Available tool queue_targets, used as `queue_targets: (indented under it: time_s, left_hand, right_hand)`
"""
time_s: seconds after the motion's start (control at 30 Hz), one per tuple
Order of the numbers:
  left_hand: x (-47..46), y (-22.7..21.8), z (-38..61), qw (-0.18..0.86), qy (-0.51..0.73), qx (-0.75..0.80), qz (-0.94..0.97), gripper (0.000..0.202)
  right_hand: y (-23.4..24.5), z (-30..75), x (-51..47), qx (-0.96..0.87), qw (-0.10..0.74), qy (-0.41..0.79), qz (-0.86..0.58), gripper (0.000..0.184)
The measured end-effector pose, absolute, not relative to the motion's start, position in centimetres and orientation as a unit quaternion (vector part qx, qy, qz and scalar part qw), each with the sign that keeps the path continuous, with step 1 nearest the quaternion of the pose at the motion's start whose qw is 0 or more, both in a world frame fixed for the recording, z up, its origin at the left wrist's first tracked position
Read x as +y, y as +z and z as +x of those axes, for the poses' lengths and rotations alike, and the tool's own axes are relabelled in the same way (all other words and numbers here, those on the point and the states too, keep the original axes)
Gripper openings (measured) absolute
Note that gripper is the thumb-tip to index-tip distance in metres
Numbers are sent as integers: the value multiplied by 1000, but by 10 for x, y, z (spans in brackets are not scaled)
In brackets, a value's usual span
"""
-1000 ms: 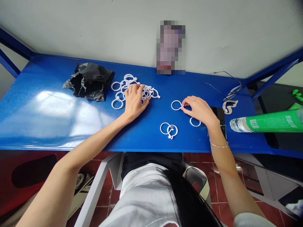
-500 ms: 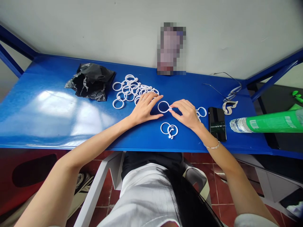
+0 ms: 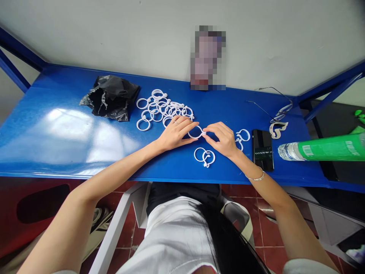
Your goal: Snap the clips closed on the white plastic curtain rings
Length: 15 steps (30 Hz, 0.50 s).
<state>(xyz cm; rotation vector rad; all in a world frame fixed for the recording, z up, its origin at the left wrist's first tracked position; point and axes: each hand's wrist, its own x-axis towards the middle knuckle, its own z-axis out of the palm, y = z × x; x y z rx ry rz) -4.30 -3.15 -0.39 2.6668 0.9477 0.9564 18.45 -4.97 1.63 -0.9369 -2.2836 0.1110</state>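
A white plastic ring (image 3: pixel 195 132) with a small clasp is held between my two hands, just above the blue table. My left hand (image 3: pixel 178 133) grips its left side, thumb below and fingers above. My right hand (image 3: pixel 222 137) pinches the clasp end between thumb and fingertips. Two overlapping white rings (image 3: pixel 204 156) lie nearer the table's front edge. Behind my left hand is a pile of similar white rings (image 3: pixel 159 108); my hand hides its nearest part. More white rings (image 3: pixel 243 137) lie right of my right hand, partly covered by it.
On the blue table (image 3: pixel 71 152) a crumpled black plastic bag (image 3: pixel 114 97) stands left of the pile. To the right are a black phone (image 3: pixel 262 149), eyeglasses (image 3: pixel 283 110), a whitish curved piece (image 3: pixel 278 130) and a green-labelled bottle (image 3: pixel 327 148). A pixelated object (image 3: pixel 207 57) leans against the wall.
My left hand has moved right and closed on the ring's left side. Before, only my right hand held it. The ring has shifted slightly left; other things look the same.
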Motion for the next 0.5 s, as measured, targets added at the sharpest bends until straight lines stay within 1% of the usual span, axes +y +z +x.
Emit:
queue_targets:
  time_s: [0.17, 0.5]
  left_hand:
    - [-32, -3, -43, 58, 319, 320, 890, 38]
    - [-32, -4, -42, 45, 339, 306, 889, 36]
  right_hand:
    - [16, 186, -50, -872, 321, 16, -368, 16]
    - [17, 184, -50, -880, 314, -24, -356, 15]
